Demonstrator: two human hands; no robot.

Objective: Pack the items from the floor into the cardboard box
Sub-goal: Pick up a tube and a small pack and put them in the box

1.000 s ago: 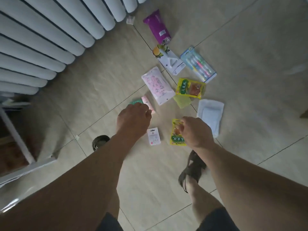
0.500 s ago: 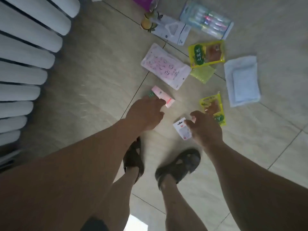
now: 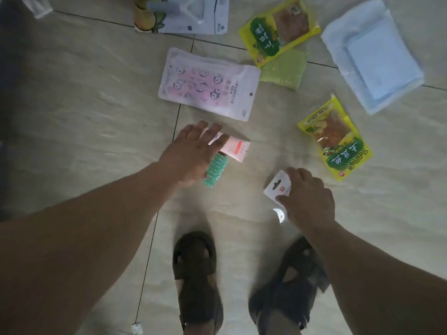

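a small white card is pinched by the right hand, while the left hand is laid flat-fingered over a pink packet. nothing is seen packed; beyond both hands, several packets are left on the floor, and no box is in view.

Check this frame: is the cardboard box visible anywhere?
No, only loose packets such as the pink packet and blue cloth lie on the tiled floor.

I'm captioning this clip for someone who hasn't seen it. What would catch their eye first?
Two bare arms reach down over a tiled floor strewn with packets. The left hand lies spread over a pink packet and a green hair roller, while the right hand pinches a small white card. Two yellow snack packets stand out at upper right.
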